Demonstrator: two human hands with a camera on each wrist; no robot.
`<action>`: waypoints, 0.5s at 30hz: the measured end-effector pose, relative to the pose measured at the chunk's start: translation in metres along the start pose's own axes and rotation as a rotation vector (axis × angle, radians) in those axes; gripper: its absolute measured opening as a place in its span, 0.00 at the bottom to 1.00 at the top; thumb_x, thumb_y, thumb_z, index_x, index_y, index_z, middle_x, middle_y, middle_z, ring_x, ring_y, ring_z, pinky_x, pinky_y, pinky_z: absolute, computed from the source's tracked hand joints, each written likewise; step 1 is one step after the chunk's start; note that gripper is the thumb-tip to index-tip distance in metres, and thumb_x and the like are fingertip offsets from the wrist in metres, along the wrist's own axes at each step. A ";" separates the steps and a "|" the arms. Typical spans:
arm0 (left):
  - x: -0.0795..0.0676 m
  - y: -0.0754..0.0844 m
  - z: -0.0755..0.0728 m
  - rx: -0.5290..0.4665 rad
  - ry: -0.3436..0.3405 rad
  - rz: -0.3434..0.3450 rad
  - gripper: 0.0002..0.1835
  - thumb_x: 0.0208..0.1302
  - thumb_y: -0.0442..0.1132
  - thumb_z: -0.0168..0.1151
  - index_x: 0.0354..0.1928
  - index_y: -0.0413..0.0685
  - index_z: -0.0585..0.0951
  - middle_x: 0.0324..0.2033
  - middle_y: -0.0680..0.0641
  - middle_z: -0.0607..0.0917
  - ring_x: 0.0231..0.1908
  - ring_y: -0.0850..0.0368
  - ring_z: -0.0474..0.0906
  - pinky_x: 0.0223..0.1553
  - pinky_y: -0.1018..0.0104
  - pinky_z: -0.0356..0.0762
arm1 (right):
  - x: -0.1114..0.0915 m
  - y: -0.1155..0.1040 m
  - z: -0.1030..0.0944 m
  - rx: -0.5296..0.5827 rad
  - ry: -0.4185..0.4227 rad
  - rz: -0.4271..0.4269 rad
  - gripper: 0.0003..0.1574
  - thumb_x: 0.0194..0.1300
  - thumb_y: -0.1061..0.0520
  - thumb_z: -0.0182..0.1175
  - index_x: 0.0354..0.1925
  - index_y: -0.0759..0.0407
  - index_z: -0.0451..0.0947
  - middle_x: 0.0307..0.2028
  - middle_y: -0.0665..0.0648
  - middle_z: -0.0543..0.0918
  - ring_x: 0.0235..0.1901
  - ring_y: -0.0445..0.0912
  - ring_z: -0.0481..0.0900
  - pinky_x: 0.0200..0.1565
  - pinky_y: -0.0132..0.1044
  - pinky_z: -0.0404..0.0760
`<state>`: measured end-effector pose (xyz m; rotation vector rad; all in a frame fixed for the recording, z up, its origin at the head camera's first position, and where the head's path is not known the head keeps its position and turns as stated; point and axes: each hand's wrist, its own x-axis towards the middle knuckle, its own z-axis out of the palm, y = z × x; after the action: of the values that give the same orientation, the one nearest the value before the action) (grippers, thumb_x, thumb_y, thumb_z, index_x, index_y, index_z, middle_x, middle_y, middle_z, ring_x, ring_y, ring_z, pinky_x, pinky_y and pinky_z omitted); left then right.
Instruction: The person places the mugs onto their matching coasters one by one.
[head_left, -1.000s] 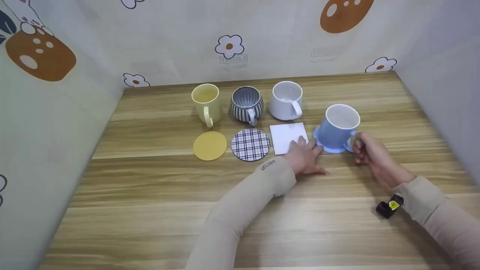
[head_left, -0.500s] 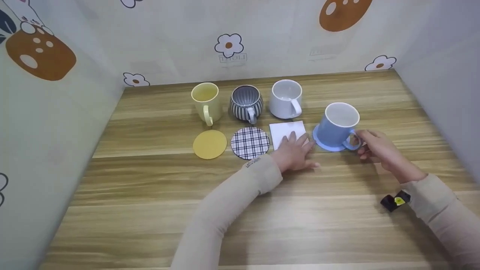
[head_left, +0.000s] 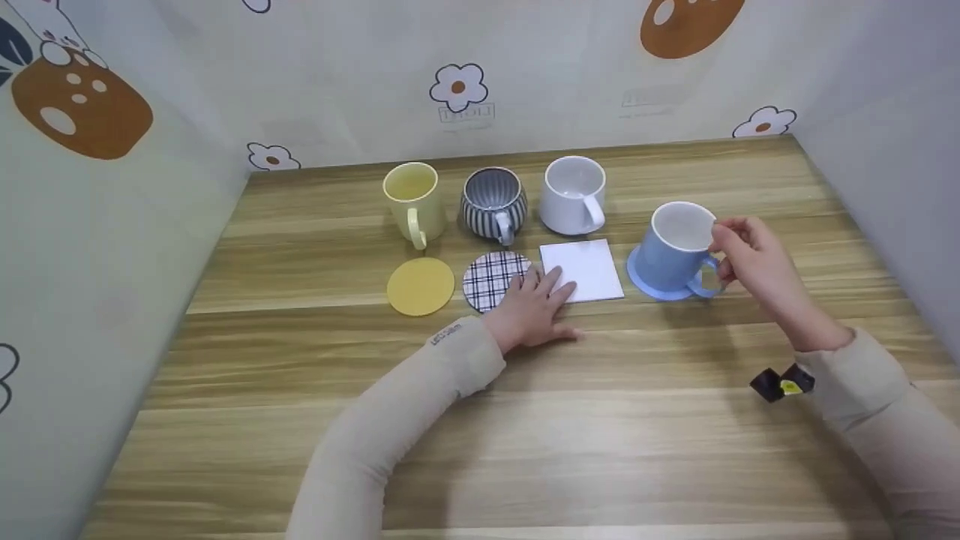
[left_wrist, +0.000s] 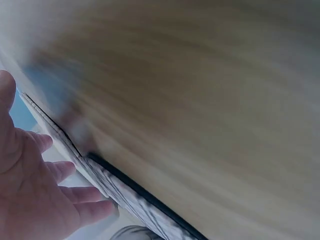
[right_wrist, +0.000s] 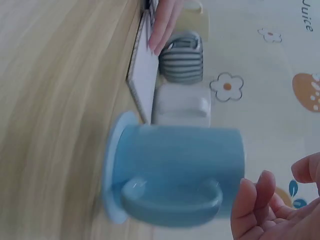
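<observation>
A blue mug (head_left: pixel 664 259) stands upright on a blue round coaster (head_left: pixel 639 283) toward the right of the wooden table. Beside its rim hovers my right hand (head_left: pixel 761 270), fingers loosely bent and holding nothing; the right wrist view shows the mug's handle free of the fingers. My left hand (head_left: pixel 529 311) lies with fingers spread over the plaid round coaster (head_left: pixel 486 281), partly hiding it. Its fingertips reach the left edge of the white square coaster (head_left: pixel 591 270). In the left wrist view, those fingers are straight along the coasters.
Behind the coasters stand a yellow mug (head_left: pixel 425 217), a striped grey mug (head_left: pixel 480 219) and a white mug (head_left: pixel 562 210) in a row, handles toward the front. A yellow round coaster (head_left: pixel 420 287) lies at the left end. Patterned walls (head_left: pixel 352 97) border the table at the back and sides.
My left hand has slid left from beside the blue coaster, across the white coaster, to the plaid one. My right hand has let go of the blue mug's handle and risen to its rim.
</observation>
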<state>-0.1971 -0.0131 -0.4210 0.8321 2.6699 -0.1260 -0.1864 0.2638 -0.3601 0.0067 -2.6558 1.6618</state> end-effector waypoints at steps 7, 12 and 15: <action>-0.012 -0.012 0.004 -0.026 0.004 0.011 0.42 0.61 0.70 0.37 0.72 0.58 0.46 0.71 0.46 0.43 0.69 0.37 0.37 0.66 0.44 0.44 | 0.005 -0.020 0.026 0.031 -0.041 -0.057 0.25 0.70 0.50 0.45 0.52 0.71 0.62 0.32 0.49 0.73 0.20 0.35 0.71 0.26 0.26 0.76; -0.016 -0.017 0.008 -0.018 0.018 0.011 0.42 0.60 0.70 0.37 0.71 0.57 0.48 0.71 0.46 0.44 0.68 0.37 0.38 0.66 0.44 0.45 | 0.011 -0.029 0.046 0.080 -0.082 -0.050 0.24 0.70 0.51 0.45 0.53 0.70 0.63 0.33 0.48 0.72 0.20 0.35 0.72 0.27 0.26 0.76; -0.018 -0.017 0.010 -0.010 0.024 0.025 0.42 0.61 0.70 0.37 0.72 0.57 0.48 0.71 0.46 0.44 0.68 0.36 0.38 0.66 0.43 0.46 | 0.016 -0.034 0.057 0.093 -0.099 -0.048 0.25 0.70 0.52 0.45 0.54 0.72 0.63 0.33 0.50 0.72 0.20 0.34 0.73 0.27 0.25 0.77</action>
<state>-0.1902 -0.0386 -0.4249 0.8692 2.6792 -0.0966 -0.2019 0.1978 -0.3545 0.1560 -2.6215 1.8147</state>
